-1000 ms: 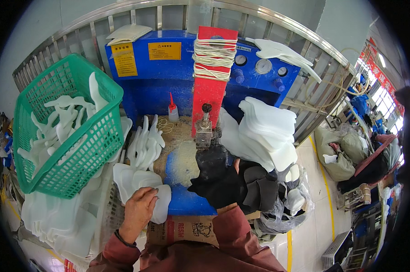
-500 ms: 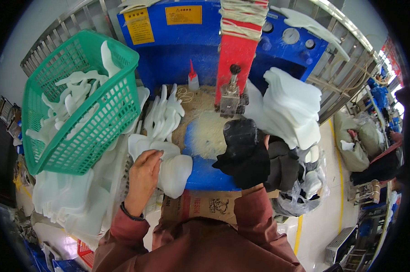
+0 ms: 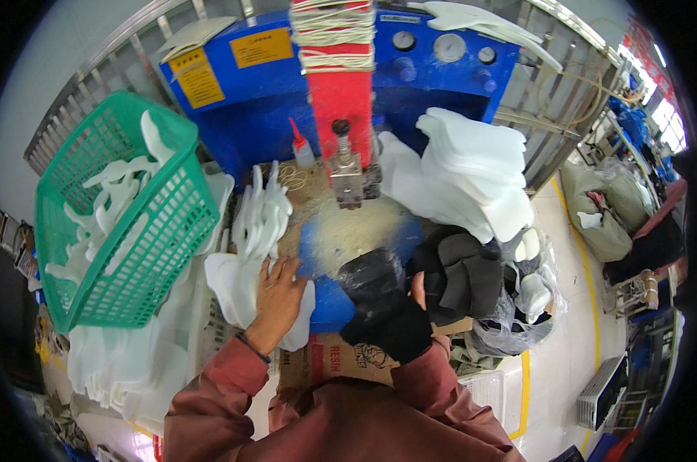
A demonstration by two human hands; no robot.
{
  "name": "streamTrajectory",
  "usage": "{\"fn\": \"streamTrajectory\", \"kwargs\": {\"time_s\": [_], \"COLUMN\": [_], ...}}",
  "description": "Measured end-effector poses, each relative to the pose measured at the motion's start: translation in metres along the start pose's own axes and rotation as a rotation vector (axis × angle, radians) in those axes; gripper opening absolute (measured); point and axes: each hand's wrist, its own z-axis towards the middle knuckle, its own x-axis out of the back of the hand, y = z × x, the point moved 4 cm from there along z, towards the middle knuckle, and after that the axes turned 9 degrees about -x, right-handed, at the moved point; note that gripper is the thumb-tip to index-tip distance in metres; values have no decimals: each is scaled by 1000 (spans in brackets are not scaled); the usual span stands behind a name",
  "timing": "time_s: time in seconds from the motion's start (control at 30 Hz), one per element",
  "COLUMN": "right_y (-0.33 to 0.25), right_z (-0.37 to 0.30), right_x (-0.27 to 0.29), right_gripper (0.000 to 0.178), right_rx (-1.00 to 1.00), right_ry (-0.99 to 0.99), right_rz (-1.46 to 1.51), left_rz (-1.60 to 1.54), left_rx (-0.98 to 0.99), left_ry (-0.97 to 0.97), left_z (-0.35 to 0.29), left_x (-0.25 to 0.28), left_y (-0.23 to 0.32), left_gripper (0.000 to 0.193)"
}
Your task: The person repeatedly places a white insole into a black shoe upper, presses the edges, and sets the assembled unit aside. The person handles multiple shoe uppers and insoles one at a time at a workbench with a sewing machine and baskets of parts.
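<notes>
My left hand [image 3: 279,299] lies on a stack of curved white sheet pieces [image 3: 229,281], fingers spread and palm down. More thin white pieces [image 3: 260,212] stand bunched just beyond it. In my right hand [image 3: 418,291] is a black fabric piece [image 3: 383,308] with a shiny, dark, rounded end. It hangs over the near edge of the blue work surface [image 3: 329,304] and covers most of that hand; mainly the thumb shows. Ahead of it the red machine arm [image 3: 341,100] carries a metal head [image 3: 348,181] above the pale, dusty patch.
At left a green basket [image 3: 144,254] holds white pieces. Right of the metal head rises a tall white stack [image 3: 475,165], with black padded pieces [image 3: 464,277] nearer me. A red-tipped bottle [image 3: 302,150] stands beside the arm. Behind is a blue machine housing [image 3: 264,92] with gauges.
My left hand has moved forward and right onto the white stack, its fingers spreading. The black fabric piece in my right hand has come left and nearer me. The whole view has shifted.
</notes>
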Motion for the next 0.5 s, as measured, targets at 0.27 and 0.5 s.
{"fn": "streamTrajectory", "kwargs": {"time_s": [0.27, 0.5], "right_y": [1, 15], "right_z": [-17, -31], "right_x": [16, 34], "right_gripper": [93, 95], "right_rx": [27, 4], "right_ry": [-38, 167], "right_rz": [-47, -59], "left_rz": [-351, -1463], "left_rx": [75, 328], "left_ry": [306, 316], "left_z": [-10, -4], "left_x": [107, 137], "left_y": [-4, 15], "left_gripper": [18, 21]}}
